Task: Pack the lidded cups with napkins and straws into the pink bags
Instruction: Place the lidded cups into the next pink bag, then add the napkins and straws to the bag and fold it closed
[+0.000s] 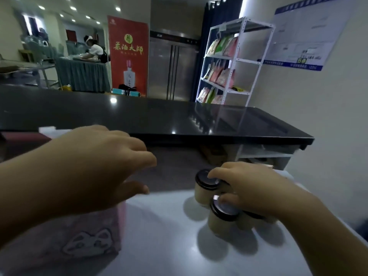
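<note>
1. Pink soft bag (95,226) with a white animal-face print lies at the near left of the white worktop (169,246), partly under the left forearm. Its opening cannot be made out.
2. Left hand (95,166) hovers above the bag, fingers spread and loosely extended, thumb apart. It holds nothing.
3. Cream-coloured cups with round black lids (223,218) stand upright in a tight cluster at the near right of the worktop, well apart from the bag. One is farther, one nearer, and a third is mostly hidden beneath the hand.
4. Right hand (245,188) arches over the cups from above with its fingers curled. The index fingertip (211,175) is on the far lid and the thumb on the near lid, gripping the cluster by its tops.
5. Glossy black counter (139,116) runs behind the worktop, set higher.
6. Background: a white metal shelf rack (247,61) holding coloured pouches (223,46), a red banner (128,54) with gold characters, a steel double-door fridge (173,66), and a person (94,49) in a white top at a draped table.
</note>
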`<action>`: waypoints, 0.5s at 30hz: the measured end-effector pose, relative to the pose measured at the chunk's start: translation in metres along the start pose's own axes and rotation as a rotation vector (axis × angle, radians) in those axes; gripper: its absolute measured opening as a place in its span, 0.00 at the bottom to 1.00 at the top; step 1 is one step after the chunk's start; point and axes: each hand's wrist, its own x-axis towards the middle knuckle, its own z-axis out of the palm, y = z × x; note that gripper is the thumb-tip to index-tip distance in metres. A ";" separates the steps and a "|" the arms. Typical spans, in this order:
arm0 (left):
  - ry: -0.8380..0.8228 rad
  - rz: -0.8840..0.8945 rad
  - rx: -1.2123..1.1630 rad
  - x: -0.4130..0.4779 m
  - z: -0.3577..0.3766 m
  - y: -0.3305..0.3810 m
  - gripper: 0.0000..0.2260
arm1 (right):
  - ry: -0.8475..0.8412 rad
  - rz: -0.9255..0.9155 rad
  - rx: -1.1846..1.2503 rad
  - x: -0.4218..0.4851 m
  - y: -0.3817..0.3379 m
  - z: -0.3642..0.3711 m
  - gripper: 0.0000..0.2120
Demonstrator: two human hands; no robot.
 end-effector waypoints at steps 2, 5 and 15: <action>0.042 0.015 0.011 0.016 0.017 0.034 0.28 | -0.031 0.009 0.020 -0.023 0.026 0.015 0.22; 0.092 0.037 -0.023 0.049 0.052 0.084 0.24 | -0.090 0.023 0.068 -0.055 0.061 0.038 0.24; 0.090 -0.006 -0.352 0.156 0.088 0.218 0.17 | -0.226 0.200 0.230 -0.126 0.177 0.114 0.23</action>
